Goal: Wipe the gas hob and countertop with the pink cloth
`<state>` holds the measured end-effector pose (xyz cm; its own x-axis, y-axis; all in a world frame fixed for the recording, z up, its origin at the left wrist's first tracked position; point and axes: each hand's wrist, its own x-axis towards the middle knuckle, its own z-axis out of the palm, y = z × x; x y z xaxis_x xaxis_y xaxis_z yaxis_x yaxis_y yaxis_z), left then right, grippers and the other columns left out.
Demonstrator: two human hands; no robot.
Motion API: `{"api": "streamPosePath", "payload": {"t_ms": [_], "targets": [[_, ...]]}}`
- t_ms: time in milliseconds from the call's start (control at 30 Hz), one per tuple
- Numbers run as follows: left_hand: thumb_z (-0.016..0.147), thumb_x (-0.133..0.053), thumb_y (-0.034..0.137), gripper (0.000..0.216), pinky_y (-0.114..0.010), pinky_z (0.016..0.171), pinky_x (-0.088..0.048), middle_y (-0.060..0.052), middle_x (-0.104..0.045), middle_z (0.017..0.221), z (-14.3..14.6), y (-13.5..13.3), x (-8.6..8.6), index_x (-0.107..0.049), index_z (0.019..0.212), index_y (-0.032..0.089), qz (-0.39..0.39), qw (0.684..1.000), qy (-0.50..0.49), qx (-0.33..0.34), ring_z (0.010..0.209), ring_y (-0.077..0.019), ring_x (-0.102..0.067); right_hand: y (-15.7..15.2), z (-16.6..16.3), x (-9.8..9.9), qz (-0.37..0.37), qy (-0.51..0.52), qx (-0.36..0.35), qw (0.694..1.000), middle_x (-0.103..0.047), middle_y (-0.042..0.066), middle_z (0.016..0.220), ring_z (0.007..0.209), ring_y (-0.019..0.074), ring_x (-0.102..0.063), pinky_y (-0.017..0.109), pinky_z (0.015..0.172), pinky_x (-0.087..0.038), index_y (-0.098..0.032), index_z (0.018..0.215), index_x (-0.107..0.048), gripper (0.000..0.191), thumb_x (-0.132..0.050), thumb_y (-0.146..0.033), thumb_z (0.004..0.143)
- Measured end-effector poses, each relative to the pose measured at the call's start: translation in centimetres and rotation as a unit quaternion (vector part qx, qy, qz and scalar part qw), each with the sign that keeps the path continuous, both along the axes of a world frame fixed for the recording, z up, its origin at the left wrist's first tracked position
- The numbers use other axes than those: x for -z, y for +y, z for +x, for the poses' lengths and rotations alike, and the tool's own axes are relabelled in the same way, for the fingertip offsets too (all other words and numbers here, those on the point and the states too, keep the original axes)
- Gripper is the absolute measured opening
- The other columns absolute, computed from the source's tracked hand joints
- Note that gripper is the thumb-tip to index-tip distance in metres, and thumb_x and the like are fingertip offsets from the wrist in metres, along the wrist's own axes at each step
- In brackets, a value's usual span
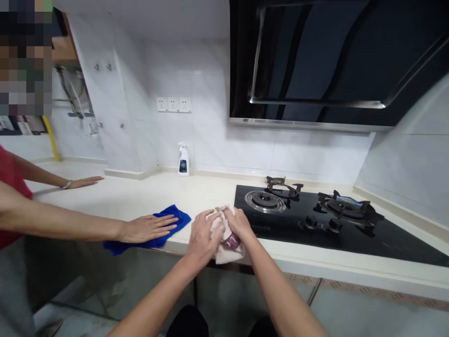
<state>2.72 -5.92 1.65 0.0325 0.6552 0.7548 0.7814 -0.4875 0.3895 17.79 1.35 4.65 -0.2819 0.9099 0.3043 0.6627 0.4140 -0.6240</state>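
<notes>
Both my hands are bunched round a pale pink-and-white cloth (227,247) with a dark red patch, at the front edge of the cream countertop (147,196). My left hand (203,234) grips its left side with curled fingers. My right hand (239,222) grips its top right, fingers closed on the fabric. The cloth hangs a little over the counter edge, just left of the black gas hob (315,229).
Another person in a red top stands at the left, one hand (149,228) flat on a blue cloth (171,220), the other hand (84,181) flat on the counter. A white spray bottle (183,160) stands by the wall. Two burners (266,200) sit on the hob beneath a black hood (333,61).
</notes>
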Motion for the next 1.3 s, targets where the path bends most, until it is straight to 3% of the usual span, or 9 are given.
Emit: {"api": "streamPosePath", "payload": {"t_ms": [167, 367, 467, 567, 733, 900, 1067, 1167, 1300], "targets": [[0.092, -0.063, 0.043, 0.054, -0.053, 0.115, -0.039, -0.015, -0.052, 0.146, 2.8, -1.3, -0.6, -0.057, 0.143, 0.027, -0.07, 0.997, 0.008, -0.015, 0.139, -0.0331, -0.046, 1.1, 4.3, 1.9, 0.023, 0.052, -0.029, 0.998, -0.065, 0.011, 0.139, 0.124, 0.0225, -0.061, 0.036, 0.106, -0.047, -0.02, 0.142, -0.06, 0.062, -0.025, -0.054, 0.105], [0.086, -0.072, 0.051, 0.065, -0.066, 0.12, -0.026, -0.015, -0.038, 0.164, 4.2, -1.6, -0.2, -0.056, 0.146, 0.03, -0.16, 0.982, 0.098, -0.02, 0.152, -0.0419, -0.029, 1.7, 13.8, 4.4, 0.054, 0.034, 0.07, 0.996, -0.064, 0.013, 0.134, 0.129, 0.0303, -0.055, 0.051, 0.113, -0.04, -0.022, 0.115, -0.074, 0.048, -0.04, -0.049, 0.096], [0.09, -0.066, 0.054, 0.057, -0.07, 0.116, -0.03, -0.015, -0.042, 0.162, 4.2, -1.2, 0.6, -0.059, 0.142, 0.031, -0.242, 0.963, 0.119, -0.01, 0.151, -0.0438, -0.032, 1.9, 17.9, 6.4, 0.063, -0.033, 0.136, 0.988, -0.059, 0.016, 0.14, 0.134, 0.0374, -0.049, 0.063, 0.113, -0.035, -0.021, 0.115, -0.075, 0.045, -0.047, -0.047, 0.091], [0.096, -0.058, 0.049, 0.049, -0.067, 0.119, -0.029, -0.014, -0.038, 0.166, 3.5, -1.2, 1.7, -0.06, 0.142, 0.033, -0.237, 0.963, 0.13, 0.004, 0.154, -0.0416, -0.029, 1.9, 20.5, 9.0, 0.107, -0.144, 0.141, 0.974, -0.058, 0.012, 0.144, 0.139, 0.034, -0.047, 0.059, 0.114, -0.035, -0.027, 0.129, -0.071, 0.049, -0.041, -0.048, 0.097], [0.1, -0.049, 0.042, 0.044, -0.065, 0.121, -0.029, -0.011, -0.035, 0.168, 2.0, 0.3, 1.3, -0.059, 0.142, 0.033, -0.273, 0.951, 0.136, 0.051, 0.156, -0.0384, -0.028, 1.7, 21.4, 11.1, 0.165, -0.225, 0.124, 0.952, -0.055, 0.012, 0.149, 0.142, 0.0333, -0.045, 0.053, 0.116, -0.036, -0.024, 0.139, -0.065, 0.055, -0.034, -0.049, 0.101], [0.1, -0.047, 0.041, 0.062, -0.06, 0.125, -0.026, -0.01, -0.034, 0.169, 2.1, 5.8, -0.3, -0.037, 0.16, 0.03, -0.298, 0.94, 0.136, 0.097, 0.156, -0.0324, -0.03, 1.1, 20.8, 10.7, 0.165, -0.239, 0.135, 0.947, -0.054, 0.013, 0.15, 0.143, 0.0342, -0.044, 0.054, 0.117, -0.035, -0.024, 0.14, -0.063, 0.056, -0.034, -0.051, 0.102], [0.091, -0.056, 0.063, 0.085, -0.072, 0.12, -0.018, -0.023, -0.028, 0.169, 3.3, 10.8, -1.2, -0.033, 0.16, 0.019, -0.333, 0.935, 0.118, -0.034, 0.157, -0.0453, -0.02, 0.5, 20.6, 10.0, 0.15, -0.242, 0.135, 0.949, -0.053, 0.014, 0.152, 0.145, 0.0349, -0.041, 0.054, 0.118, -0.033, -0.021, 0.142, -0.062, 0.058, -0.033, -0.051, 0.102], [0.074, -0.071, 0.071, 0.1, -0.073, 0.112, -0.029, -0.025, -0.042, 0.16, 3.4, 10.9, -1.6, -0.041, 0.155, 0.02, -0.337, 0.927, 0.153, -0.056, 0.148, -0.052, -0.033, 0.2, 20.4, 9.7, 0.145, -0.233, 0.134, 0.952, -0.053, 0.014, 0.152, 0.146, 0.0348, -0.041, 0.054, 0.119, -0.033, -0.021, 0.142, -0.062, 0.057, -0.033, -0.051, 0.103], [0.08, -0.07, 0.043, 0.07, -0.053, 0.108, -0.043, -0.015, -0.063, 0.138, 2.2, 8.1, -1.5, -0.053, 0.146, 0.026, -0.278, 0.943, 0.177, -0.039, 0.132, -0.0391, -0.053, 0.0, 20.1, 9.5, 0.144, -0.215, 0.135, 0.956, -0.054, 0.012, 0.151, 0.146, 0.0342, -0.041, 0.054, 0.119, -0.033, -0.022, 0.14, -0.063, 0.054, -0.035, -0.05, 0.103]]}}
